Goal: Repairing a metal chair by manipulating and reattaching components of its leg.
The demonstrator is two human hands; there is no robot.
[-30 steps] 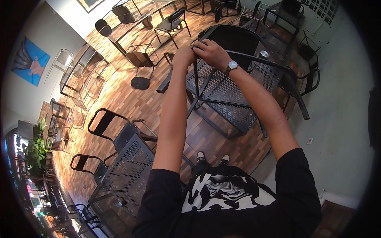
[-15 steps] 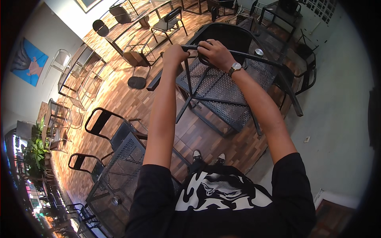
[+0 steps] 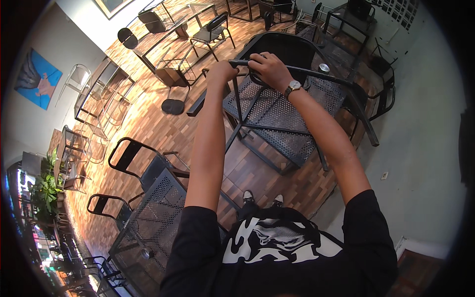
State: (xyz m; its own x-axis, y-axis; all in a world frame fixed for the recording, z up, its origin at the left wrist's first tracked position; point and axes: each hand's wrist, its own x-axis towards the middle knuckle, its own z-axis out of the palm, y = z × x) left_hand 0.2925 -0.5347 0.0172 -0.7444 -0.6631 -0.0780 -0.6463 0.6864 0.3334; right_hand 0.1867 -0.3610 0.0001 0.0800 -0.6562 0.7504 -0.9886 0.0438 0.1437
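My left hand [image 3: 222, 73] and my right hand [image 3: 269, 69] are closed on the upper bar of a black metal frame [image 3: 321, 75], a short way apart. The frame has straight legs and crossed braces and lies over a perforated metal table [image 3: 304, 96]. A black seat or chair back [image 3: 292, 47] is just beyond my hands. A small round silver item [image 3: 324, 68] shows beside the bar. My left fingertips are partly hidden.
A perforated table [image 3: 153, 208] with black chairs [image 3: 136, 158] stands lower left. More chairs [image 3: 210, 30] and tables are scattered across the wood-patterned floor [image 3: 133, 109], some chairs tipped. A pale wall [image 3: 420, 148] runs along the right; plants [image 3: 49, 183] stand far left.
My left hand has moved leftward, away from my right hand, and the near end of the black frame has shifted slightly left. Both hands stay closed on it.
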